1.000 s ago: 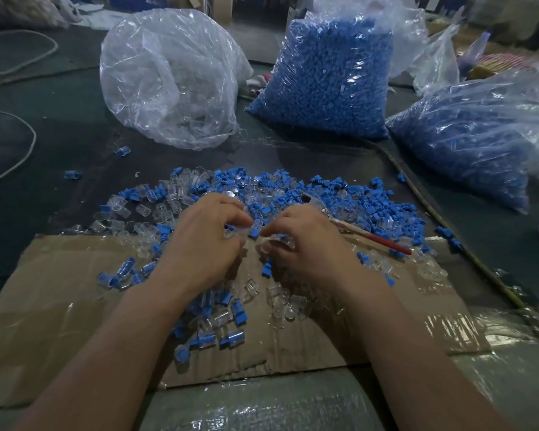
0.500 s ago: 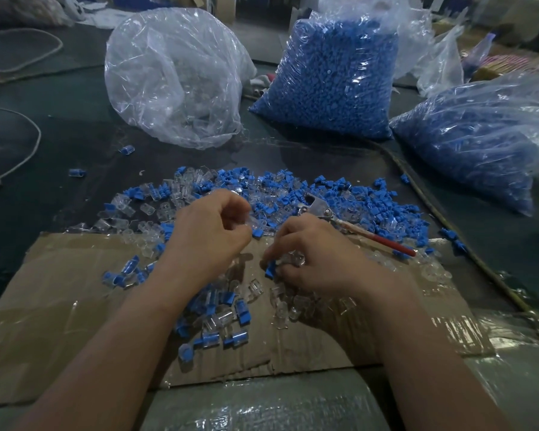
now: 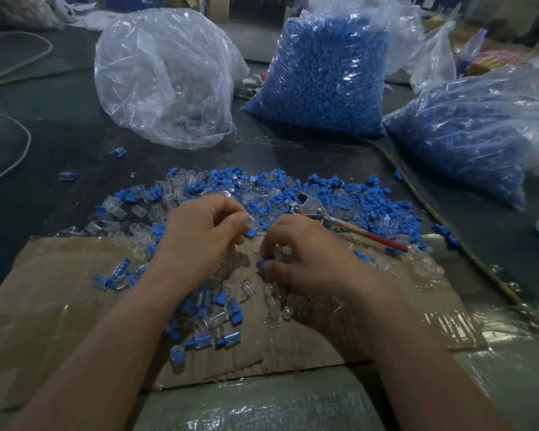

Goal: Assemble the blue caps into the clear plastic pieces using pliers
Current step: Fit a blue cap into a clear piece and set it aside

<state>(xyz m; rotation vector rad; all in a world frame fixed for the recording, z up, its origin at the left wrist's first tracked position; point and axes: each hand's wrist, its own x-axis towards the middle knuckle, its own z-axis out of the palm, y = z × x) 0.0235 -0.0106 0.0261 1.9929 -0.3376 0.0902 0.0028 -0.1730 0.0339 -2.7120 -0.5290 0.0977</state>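
Centre frame, the left hand (image 3: pixel 199 237) pinches a clear plastic piece (image 3: pixel 252 219), its fingers curled tight on it. Just below and right, the right hand (image 3: pixel 308 259) has its fingers clamped on one blue cap (image 3: pixel 263 262). This looks like the fitting step: cap and piece need lining up and pushing together, then the pliers (image 3: pixel 311 209), lying on the heap right of centre, should do the squeezing. I count one pair of pliers and three bags along the top: a clear-parts bag (image 3: pixel 162 79) and two blue-cap bags (image 3: pixel 321 76). The loose parts on the worktop (image 3: pixel 44 144) and cardboard (image 3: pixel 59 290) are too many to count.
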